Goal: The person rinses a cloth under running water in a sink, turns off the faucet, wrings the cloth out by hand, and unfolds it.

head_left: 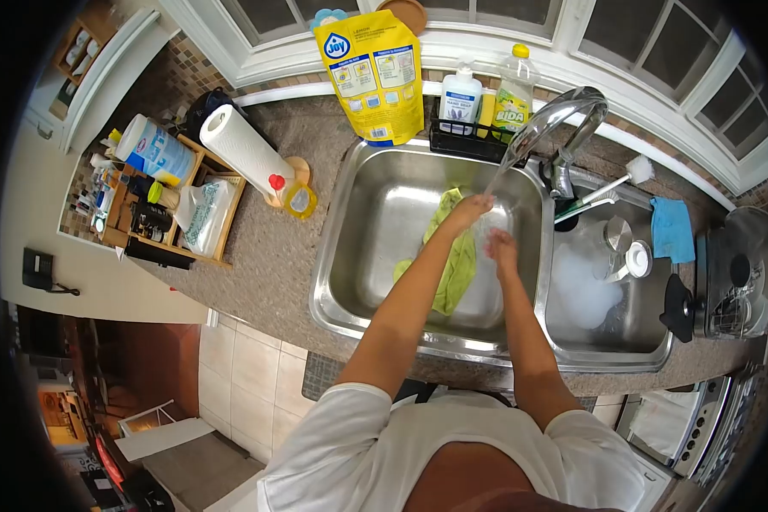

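White shirt (478, 431) closest; rinsing looks midway: my left hand (469, 212) under faucet (561, 177), can't tell its grip; right hand (503, 247) empty, loosely curled; green cloth (456, 269) in sink (371, 213), suds (587, 294) undrained alongside.

Left hand (470, 211) under faucet (544, 119), right hand (503, 248) near; green cloth (457, 271) in sink (375, 205).

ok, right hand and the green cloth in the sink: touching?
Apart. The head view shows a strip of sink basin between the right hand and the green cloth.
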Action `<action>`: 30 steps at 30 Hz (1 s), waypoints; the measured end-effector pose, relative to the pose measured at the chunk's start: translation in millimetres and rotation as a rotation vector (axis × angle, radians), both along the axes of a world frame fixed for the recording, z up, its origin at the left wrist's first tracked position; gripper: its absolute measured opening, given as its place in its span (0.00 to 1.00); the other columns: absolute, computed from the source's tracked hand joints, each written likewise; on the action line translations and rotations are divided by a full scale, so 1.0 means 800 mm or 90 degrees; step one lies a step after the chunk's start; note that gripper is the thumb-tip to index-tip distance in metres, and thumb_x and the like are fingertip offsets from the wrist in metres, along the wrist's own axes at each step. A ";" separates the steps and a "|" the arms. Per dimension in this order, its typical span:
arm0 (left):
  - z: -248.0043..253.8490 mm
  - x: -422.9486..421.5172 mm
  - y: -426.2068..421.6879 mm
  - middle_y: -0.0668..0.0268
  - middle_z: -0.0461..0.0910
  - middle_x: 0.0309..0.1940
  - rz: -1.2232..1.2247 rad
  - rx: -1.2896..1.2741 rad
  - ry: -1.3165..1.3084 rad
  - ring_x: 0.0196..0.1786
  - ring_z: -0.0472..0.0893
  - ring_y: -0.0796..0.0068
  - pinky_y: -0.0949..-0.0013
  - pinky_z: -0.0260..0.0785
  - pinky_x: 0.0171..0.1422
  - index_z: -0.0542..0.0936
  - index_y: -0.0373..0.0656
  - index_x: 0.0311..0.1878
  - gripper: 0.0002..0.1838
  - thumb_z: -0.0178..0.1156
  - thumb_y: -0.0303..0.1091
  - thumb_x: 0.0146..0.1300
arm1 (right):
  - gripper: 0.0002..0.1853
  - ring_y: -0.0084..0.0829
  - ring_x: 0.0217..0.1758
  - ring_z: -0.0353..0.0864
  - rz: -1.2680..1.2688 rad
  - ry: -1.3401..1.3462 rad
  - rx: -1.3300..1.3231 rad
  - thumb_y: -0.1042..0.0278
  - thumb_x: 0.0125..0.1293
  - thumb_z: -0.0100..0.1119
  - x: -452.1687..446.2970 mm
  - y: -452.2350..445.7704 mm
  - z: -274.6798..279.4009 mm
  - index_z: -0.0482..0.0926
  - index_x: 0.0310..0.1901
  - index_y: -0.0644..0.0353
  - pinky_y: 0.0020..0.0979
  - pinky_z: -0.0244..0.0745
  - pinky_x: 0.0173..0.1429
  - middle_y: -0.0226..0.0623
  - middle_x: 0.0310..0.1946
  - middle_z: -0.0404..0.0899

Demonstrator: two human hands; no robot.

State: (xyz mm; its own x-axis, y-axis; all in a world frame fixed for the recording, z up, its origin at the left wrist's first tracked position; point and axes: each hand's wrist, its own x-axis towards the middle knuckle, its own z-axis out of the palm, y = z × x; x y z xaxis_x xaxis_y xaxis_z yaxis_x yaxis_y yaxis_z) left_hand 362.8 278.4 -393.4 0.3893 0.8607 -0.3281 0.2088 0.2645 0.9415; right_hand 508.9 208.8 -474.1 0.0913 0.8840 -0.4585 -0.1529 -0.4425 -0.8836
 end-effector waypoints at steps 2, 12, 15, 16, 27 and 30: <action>0.018 0.009 0.001 0.66 0.78 0.45 0.017 0.011 -0.027 0.53 0.73 0.66 0.57 0.65 0.49 0.78 0.49 0.47 0.21 0.53 0.55 0.63 | 0.31 0.38 0.49 0.76 0.050 -0.250 0.013 0.65 0.57 0.60 -0.007 -0.013 -0.070 0.63 0.62 0.64 0.37 0.72 0.53 0.46 0.46 0.75; 0.042 0.009 -0.014 0.74 0.62 0.17 0.100 -0.192 -0.341 0.21 0.65 0.80 0.64 0.73 0.44 0.73 0.44 0.32 0.18 0.51 0.51 0.67 | 0.34 0.44 0.49 0.75 0.276 -0.531 -0.016 0.64 0.51 0.65 -0.107 -0.049 -0.074 0.64 0.60 0.64 0.43 0.69 0.53 0.50 0.46 0.75; 0.058 0.006 -0.021 0.71 0.68 0.21 0.077 -0.127 -0.257 0.25 0.71 0.79 0.63 0.73 0.47 0.75 0.41 0.40 0.17 0.49 0.46 0.69 | 0.13 0.34 0.37 0.78 0.240 -0.178 -0.022 0.72 0.51 0.56 -0.077 -0.022 -0.063 0.77 0.40 0.63 0.33 0.69 0.46 0.36 0.32 0.80; 0.065 0.008 -0.023 0.69 0.72 0.23 0.076 -0.107 -0.203 0.29 0.74 0.78 0.64 0.73 0.49 0.76 0.40 0.42 0.17 0.49 0.45 0.69 | 0.12 0.31 0.38 0.76 0.198 -0.070 0.005 0.72 0.53 0.55 -0.066 -0.014 -0.043 0.76 0.41 0.62 0.32 0.69 0.46 0.33 0.33 0.78; 0.048 0.010 0.002 0.61 0.79 0.48 0.140 0.012 -0.076 0.53 0.74 0.73 0.70 0.61 0.60 0.77 0.42 0.53 0.26 0.46 0.54 0.67 | 0.18 0.28 0.50 0.73 0.083 0.298 0.279 0.78 0.59 0.45 0.000 0.009 0.232 0.69 0.51 0.66 0.29 0.68 0.57 0.36 0.43 0.74; 0.023 0.008 0.000 0.59 0.69 0.61 0.139 -0.055 -0.111 0.64 0.66 0.65 0.60 0.52 0.69 0.65 0.45 0.66 0.36 0.41 0.63 0.65 | 0.15 0.31 0.51 0.74 0.088 0.360 0.308 0.78 0.61 0.45 -0.002 0.007 0.288 0.69 0.51 0.67 0.33 0.67 0.60 0.39 0.45 0.74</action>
